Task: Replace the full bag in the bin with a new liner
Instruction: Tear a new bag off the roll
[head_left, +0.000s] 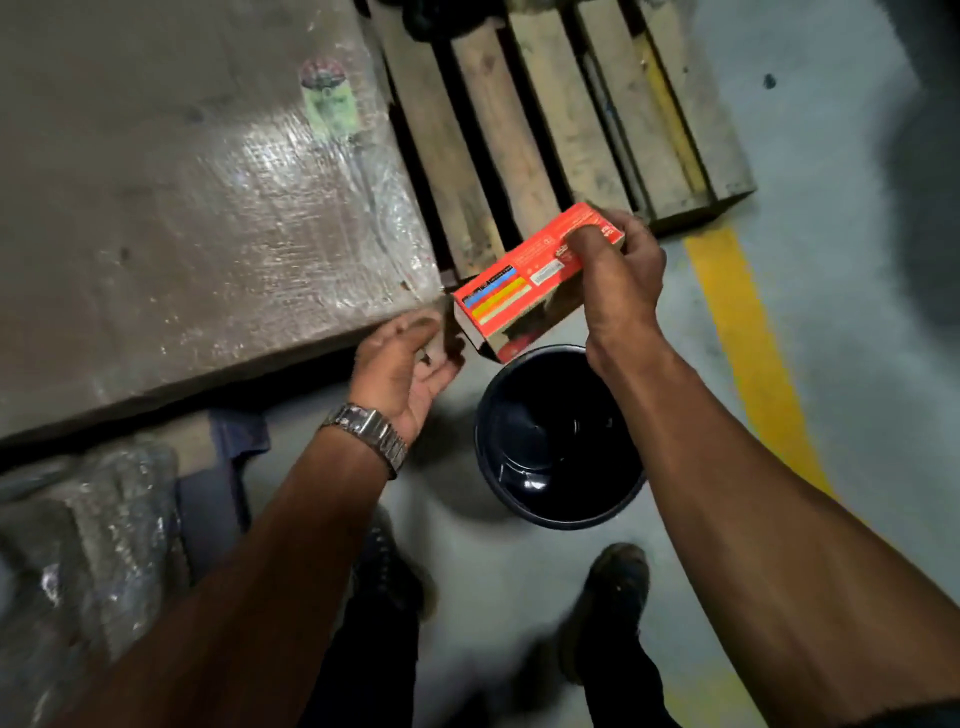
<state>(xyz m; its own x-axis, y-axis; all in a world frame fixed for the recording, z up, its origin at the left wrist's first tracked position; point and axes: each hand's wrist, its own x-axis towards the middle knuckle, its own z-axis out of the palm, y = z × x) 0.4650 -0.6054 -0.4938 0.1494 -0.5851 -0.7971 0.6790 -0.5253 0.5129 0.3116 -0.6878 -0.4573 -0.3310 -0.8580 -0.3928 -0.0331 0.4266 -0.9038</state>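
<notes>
1. Right hand grips a red carton at its far end, thumb on top; carton tilted, above the bin's 12 o'clock rim.
2. Left hand open, fingers loosely curled, holding nothing; just beside the carton's near end, at 9 o'clock from it.
3. Black bin upright on grey floor; interior dark, liner presence cannot be told.
4. Wrapped box at 10 o'clock from bin; wooden pallet at 12.

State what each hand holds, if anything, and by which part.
The right hand grips the red box by its far end. The left hand is open and holds nothing.
</notes>
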